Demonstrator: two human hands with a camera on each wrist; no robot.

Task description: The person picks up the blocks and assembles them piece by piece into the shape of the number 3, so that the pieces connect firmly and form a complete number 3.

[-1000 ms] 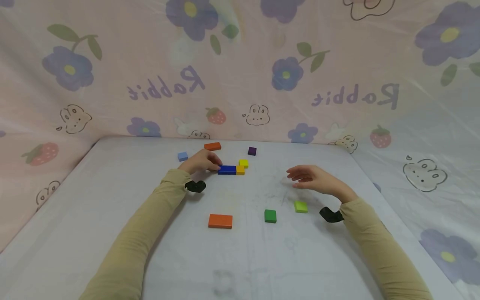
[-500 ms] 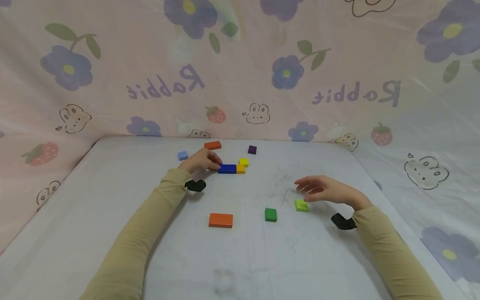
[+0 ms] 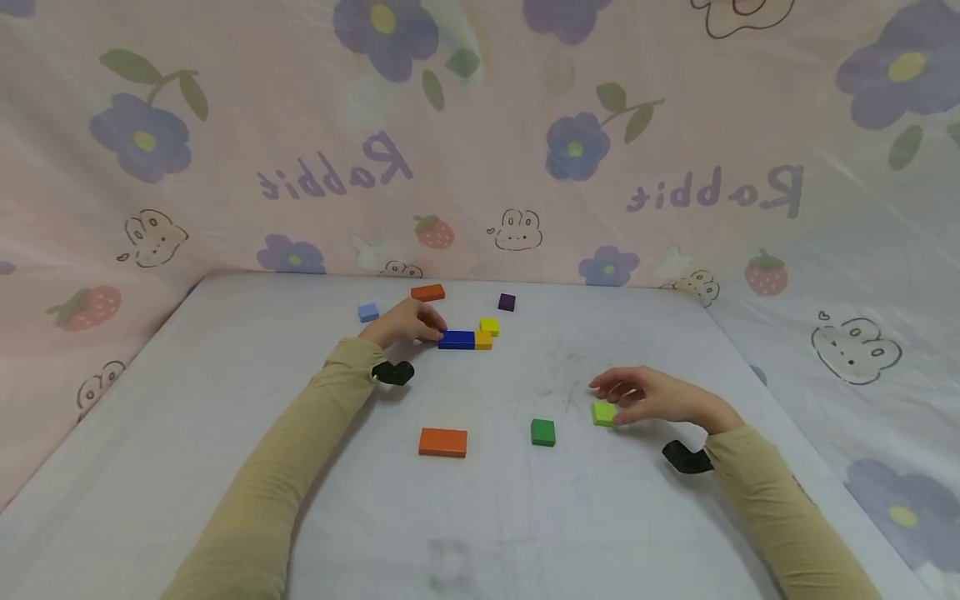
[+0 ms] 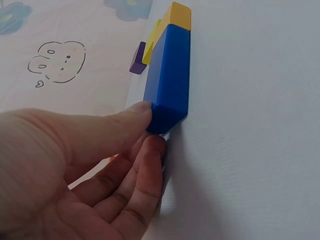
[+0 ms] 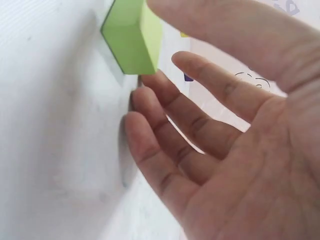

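Both arms (image 3: 288,454) stretched fwd, L grip (image 3: 405,322) pinching, R grip (image 3: 663,396) w/ fingers (image 5: 148,145) loosely bent.

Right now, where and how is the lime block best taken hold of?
Probably pinch the lime block across its near and far sides, coming from the right: it lies flat, the green block sits apart to its left, and the right grip is at its right.

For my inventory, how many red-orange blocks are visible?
2: one far red-orange block beyond the left hand; one near red-orange block, left of the darker green block. Others may be hidden.
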